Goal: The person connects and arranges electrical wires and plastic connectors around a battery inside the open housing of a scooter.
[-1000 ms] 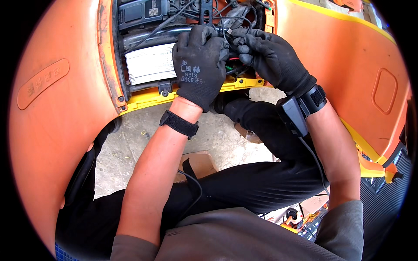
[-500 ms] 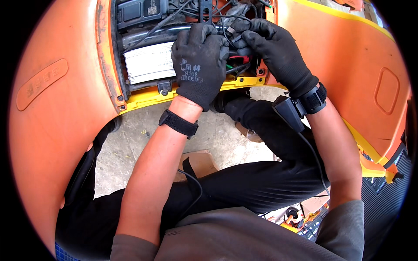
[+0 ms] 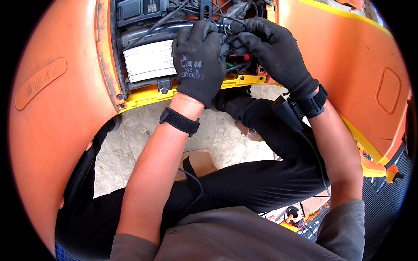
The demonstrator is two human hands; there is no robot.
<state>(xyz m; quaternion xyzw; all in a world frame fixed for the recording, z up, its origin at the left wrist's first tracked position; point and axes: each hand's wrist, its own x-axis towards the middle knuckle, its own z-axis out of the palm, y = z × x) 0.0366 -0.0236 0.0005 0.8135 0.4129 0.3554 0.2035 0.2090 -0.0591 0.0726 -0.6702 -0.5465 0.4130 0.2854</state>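
Both hands wear black work gloves and meet over an open compartment in an orange and yellow body shell. My left hand (image 3: 198,63) is closed, its fingers curled down into the compartment beside a white printed label (image 3: 150,61). What its fingertips hold is hidden. Close by on the right, my right hand (image 3: 281,56) is pinched closed on a thin black cable (image 3: 228,18) that arches toward it from the bundle. The cable's end is covered by the fingers. Below the fingertips lies a red connector piece (image 3: 247,57) among dark wires.
A black box (image 3: 141,13) sits at the compartment's upper left, beside an upright black bracket (image 3: 205,9). A yellow rim (image 3: 150,96) with bolts borders the near side. Orange panels (image 3: 52,130) flank both sides. Cardboard (image 3: 202,163) lies on the floor between my legs.
My right fingertips have shifted slightly up and left, closer to my left fingers. A small connector seen between the hands is now mostly covered. The red piece shows more.
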